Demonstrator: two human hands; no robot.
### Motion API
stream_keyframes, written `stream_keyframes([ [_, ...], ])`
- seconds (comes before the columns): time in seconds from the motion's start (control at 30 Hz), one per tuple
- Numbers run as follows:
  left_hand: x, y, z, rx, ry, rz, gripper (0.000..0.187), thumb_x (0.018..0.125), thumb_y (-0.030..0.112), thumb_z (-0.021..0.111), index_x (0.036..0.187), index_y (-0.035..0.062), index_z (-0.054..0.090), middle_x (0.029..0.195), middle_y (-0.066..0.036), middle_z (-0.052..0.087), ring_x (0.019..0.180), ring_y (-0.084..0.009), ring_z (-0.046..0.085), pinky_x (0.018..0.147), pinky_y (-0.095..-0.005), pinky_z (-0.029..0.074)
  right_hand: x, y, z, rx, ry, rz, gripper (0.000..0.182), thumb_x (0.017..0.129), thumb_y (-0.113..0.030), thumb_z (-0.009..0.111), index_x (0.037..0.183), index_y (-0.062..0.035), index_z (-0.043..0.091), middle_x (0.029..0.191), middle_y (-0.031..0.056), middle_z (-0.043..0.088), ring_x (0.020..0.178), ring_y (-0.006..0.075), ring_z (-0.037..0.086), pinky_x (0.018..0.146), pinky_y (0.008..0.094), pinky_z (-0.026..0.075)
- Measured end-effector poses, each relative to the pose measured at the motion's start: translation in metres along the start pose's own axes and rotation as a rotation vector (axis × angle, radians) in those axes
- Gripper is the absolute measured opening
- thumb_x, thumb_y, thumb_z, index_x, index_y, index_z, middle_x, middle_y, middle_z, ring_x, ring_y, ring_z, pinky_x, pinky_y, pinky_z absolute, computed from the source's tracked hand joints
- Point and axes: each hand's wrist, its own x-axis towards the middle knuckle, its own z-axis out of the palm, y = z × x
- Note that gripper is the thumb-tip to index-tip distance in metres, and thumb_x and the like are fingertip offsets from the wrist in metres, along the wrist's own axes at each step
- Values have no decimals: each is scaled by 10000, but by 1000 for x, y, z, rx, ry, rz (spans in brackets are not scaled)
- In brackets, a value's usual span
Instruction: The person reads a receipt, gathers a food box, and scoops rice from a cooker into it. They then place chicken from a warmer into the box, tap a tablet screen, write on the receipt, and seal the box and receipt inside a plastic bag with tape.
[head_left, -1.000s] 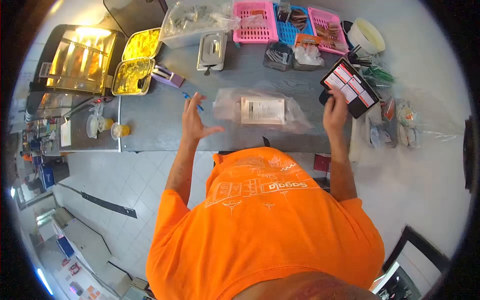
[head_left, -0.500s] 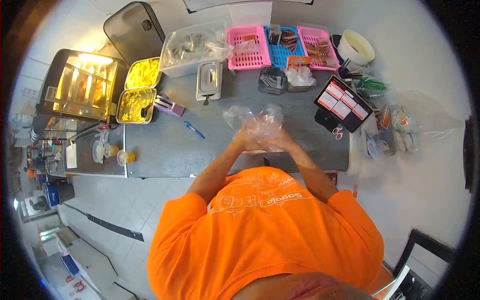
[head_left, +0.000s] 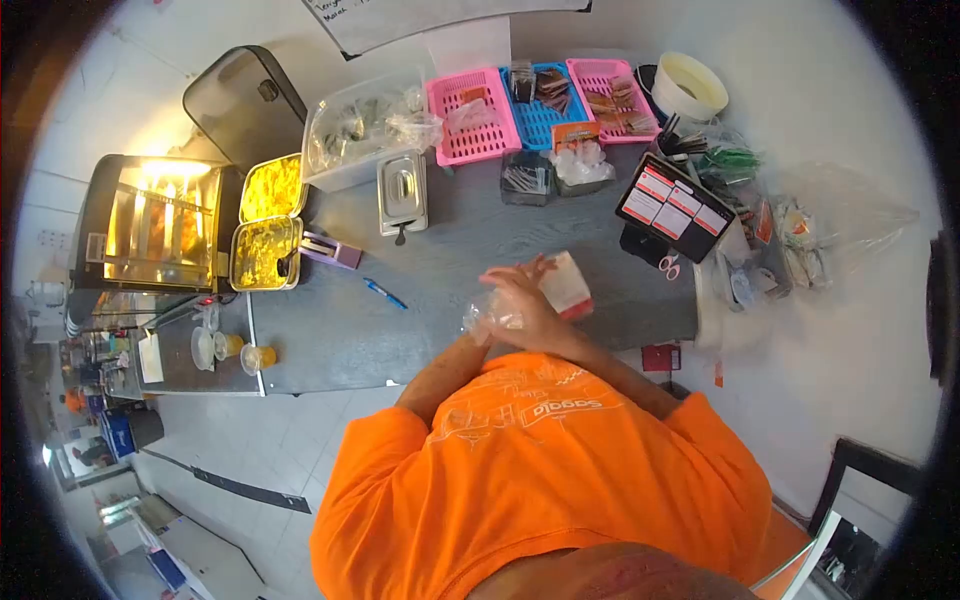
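In front of my chest, my two hands are crossed close together over the counter. My right hand [head_left: 537, 318] lies across the left one, its fingers closed on thin, wrinkled clear plastic [head_left: 478, 316], which may be a disposable glove. My left hand [head_left: 541, 266] is mostly hidden behind it; stretched fingertips show beyond the right hand, and plastic bunches around its wrist. Touching or just beside the hands is a white box with a red side [head_left: 570, 283]. A blue pen [head_left: 384, 293] lies to their left.
Baskets [head_left: 470, 115] and a clear tub [head_left: 360, 130] line the back of the grey counter [head_left: 330, 340]. A lidded steel container [head_left: 403, 195] stands before them. On the right are a tablet [head_left: 677, 207] and scissors [head_left: 669, 264]; on the left, a lit warmer [head_left: 160, 225] and cups [head_left: 258, 358].
The spread-out plastic is now bunched around my hands. My right hand has come across the left one. The white and red box now shows beside them. The whole view has tilted slightly.
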Motion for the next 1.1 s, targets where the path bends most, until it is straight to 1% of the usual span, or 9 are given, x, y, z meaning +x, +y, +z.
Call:
stream_keyframes([
  [0.13,22,84,-6,68,368,-198,585,1028,448,431,1462,56,411,1451,-127,461,1314,-223,461,1120,-372,360,-37,14,-63,-197,173,-80,613,782,-83,713,1360,-69,509,1403,140,485,1394,339,382,1149,458,313],
  [0.23,34,169,1,24,431,-231,614,1031,514,400,1458,72,409,1412,-108,492,1261,-202,497,1072,-364,405,-35,46,-96,-899,-189,-259,693,784,-162,755,1408,-210,458,1458,49,453,1405,364,360,1161,513,305],
  [0.43,33,243,26,-131,454,-305,441,1035,512,407,1190,110,499,1072,-36,553,1004,-160,552,901,-348,463,14,74,-69,-596,414,-810,725,740,-391,818,1371,-271,483,1428,25,467,1368,375,407,1132,580,321],
  [0.53,32,239,-14,630,377,-197,423,992,496,511,1022,76,546,868,-51,538,829,-159,515,745,-347,453,40,43,-53,-203,258,-396,724,781,-471,772,1397,-238,471,1423,54,466,1342,365,427,1100,572,348],
  [0.73,15,282,-22,756,336,-329,310,834,266,686,1024,29,623,870,-37,639,775,-148,602,687,-349,485,82,60,-41,657,-226,624,536,927,-423,630,1341,-92,548,1268,86,585,1134,263,586,912,450,515],
  [0.8,-3,253,-33,392,543,-303,247,833,198,689,1012,38,634,884,-22,655,824,-110,608,696,-314,501,107,109,-42,500,-299,797,409,959,-349,590,1237,-50,612,1181,106,643,1045,265,648,855,431,557],
  [0.9,-53,150,-78,267,734,-314,397,817,288,692,1109,26,637,1034,-90,646,889,-230,656,753,-349,533,170,221,-48,-734,-205,455,216,924,-167,585,1039,-10,680,1056,187,686,943,346,707,781,487,568],
  [1.0,-55,131,-44,1299,439,-177,318,851,241,678,1093,34,665,1002,-133,679,882,-271,689,732,-353,535,193,280,-37,-856,-230,551,227,898,-145,564,1042,-28,694,1035,206,694,984,364,695,784,477,575],
  [1.1,-83,39,-55,1243,763,-58,343,885,308,661,1073,22,666,999,-183,668,856,-365,673,692,-419,517,199,294,-34,-882,-255,543,211,885,-138,570,1006,-28,704,1047,214,690,968,366,699,781,480,574],
])
